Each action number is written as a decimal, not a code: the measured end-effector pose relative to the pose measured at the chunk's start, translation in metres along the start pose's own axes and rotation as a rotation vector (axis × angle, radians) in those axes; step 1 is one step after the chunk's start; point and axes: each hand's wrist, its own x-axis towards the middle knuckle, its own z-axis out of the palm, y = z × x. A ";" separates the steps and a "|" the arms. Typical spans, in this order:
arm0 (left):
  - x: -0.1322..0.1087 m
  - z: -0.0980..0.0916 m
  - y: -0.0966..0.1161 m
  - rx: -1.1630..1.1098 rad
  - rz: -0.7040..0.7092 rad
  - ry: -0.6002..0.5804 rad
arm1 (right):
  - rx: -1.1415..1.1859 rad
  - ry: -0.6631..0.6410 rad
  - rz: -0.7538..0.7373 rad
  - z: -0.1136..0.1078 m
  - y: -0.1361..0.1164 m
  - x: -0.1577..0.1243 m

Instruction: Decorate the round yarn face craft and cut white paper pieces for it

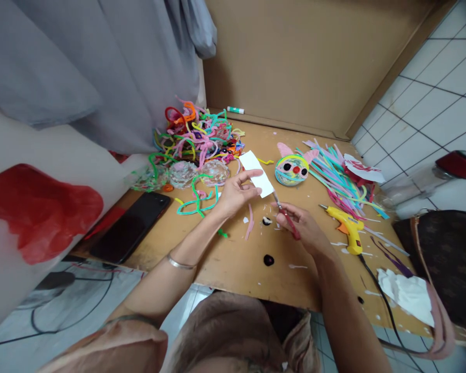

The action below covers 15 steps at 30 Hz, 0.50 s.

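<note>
Above a cluttered worktop (236,264), a person's left hand (235,196) is pinching a white card (264,183) between thumb and fingers while the right hand (301,224) is gripping red-handled scissors (291,227), blades (276,198) pointing at the card's near corner. The card, hanging left of a pink-eared toy face (290,179), is looking light, thin and fairly stiff, probably creasing easily; a gentle edge hold, clear of the blades, is suiting it best.

A black phone (130,228) lies at the left of a brown tabletop (233,269); grey cloth (140,57) hangs at upper left. At the back, a green-and-white tube (235,110) lies before a cardboard panel (295,62). At right, crumpled white tissue (406,295) lies near a dark patterned bag (446,254).
</note>
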 end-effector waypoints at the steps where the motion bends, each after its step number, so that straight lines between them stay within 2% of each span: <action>1: 0.000 -0.001 0.000 -0.003 0.002 0.005 | -0.059 0.066 0.001 -0.003 0.003 0.001; 3: 0.000 -0.001 -0.001 -0.010 0.007 0.004 | -0.309 0.245 0.012 -0.007 0.009 0.003; 5: 0.000 0.000 -0.001 -0.010 0.005 -0.015 | -0.667 0.384 0.033 -0.008 0.016 0.005; 6: -0.001 0.001 -0.002 -0.008 0.001 -0.030 | -0.828 0.399 0.033 -0.008 0.019 0.005; 8: -0.002 0.002 -0.002 -0.001 -0.011 -0.057 | -1.023 0.337 -0.001 -0.007 0.024 0.005; 10: -0.002 0.003 -0.003 -0.005 -0.021 -0.074 | -1.074 0.308 -0.086 -0.006 0.025 0.005; 12: -0.003 0.004 -0.004 -0.021 -0.037 -0.096 | -1.044 0.397 -0.237 -0.005 0.023 0.004; 15: -0.005 0.005 -0.007 -0.050 -0.089 -0.169 | -0.951 0.532 -0.569 -0.001 0.016 0.004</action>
